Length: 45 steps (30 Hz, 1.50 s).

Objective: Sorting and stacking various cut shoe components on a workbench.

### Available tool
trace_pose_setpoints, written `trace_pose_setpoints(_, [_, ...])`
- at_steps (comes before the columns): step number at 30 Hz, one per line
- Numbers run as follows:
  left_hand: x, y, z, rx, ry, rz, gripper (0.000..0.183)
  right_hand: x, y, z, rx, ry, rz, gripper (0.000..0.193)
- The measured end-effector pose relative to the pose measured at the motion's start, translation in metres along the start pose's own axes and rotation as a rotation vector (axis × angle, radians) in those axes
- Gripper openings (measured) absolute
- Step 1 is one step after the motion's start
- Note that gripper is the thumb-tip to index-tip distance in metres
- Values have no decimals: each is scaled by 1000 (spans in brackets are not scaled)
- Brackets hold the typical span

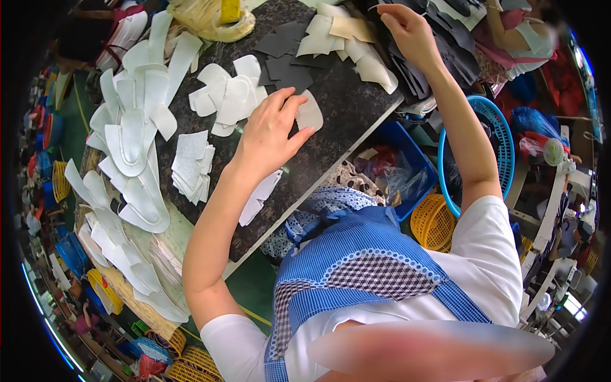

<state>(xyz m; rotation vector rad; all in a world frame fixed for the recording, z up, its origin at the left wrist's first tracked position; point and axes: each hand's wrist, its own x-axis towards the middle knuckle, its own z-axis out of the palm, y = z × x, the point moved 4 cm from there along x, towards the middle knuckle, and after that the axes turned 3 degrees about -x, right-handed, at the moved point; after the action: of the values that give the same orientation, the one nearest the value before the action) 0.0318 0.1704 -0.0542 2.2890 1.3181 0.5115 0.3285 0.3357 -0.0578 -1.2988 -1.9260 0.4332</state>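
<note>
My left hand (pixel 272 130) hovers over the dark speckled tabletop (pixel 219 149) with fingers and thumb apart. Between thumb and forefinger lies a white rounded cut piece (pixel 310 112); the fingertips are at its edge, and contact is hard to make out. Behind that hand is a loose pile of white rounded pieces (pixel 232 95). Black cut pieces (pixel 287 71) lie just beyond the fingers. My right hand (pixel 409 33) is raised at the far right, fingers bent and thumb apart, nothing visible in it. It is beside stacked black pieces (pixel 453 38) and a pile of cream pieces (pixel 321 37).
Overlapping white curved pieces (pixel 137 140) cover the left side. Two white stacks (pixel 193 167) (pixel 259 197) lie nearer me. Below the table's right edge stand a blue bin (pixel 414 156), a light-blue basket (pixel 511 146) and a yellow basket (pixel 433 223). Other people work at the far side.
</note>
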Motion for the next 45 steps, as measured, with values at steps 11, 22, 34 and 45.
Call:
trace_pose_setpoints(11, [-12, 8, -10, 27, 48, 56, 44, -72, -58, -7, -219, 3, -76, 17])
trace_pose_setpoints(22, [-33, 23, 6, 49, 44, 164, 47, -101, -124, 26, -99, -46, -398, 34])
trace_pose_setpoints(34, [-1, 23, 25, 364, 132, 150, 20, -90, -47, 9, -402, -121, 112, 39])
trace_pose_setpoints(45, [-15, -54, -64, -774, 150, -519, 32, -92, -22, 1, 338, 0, 369, 9])
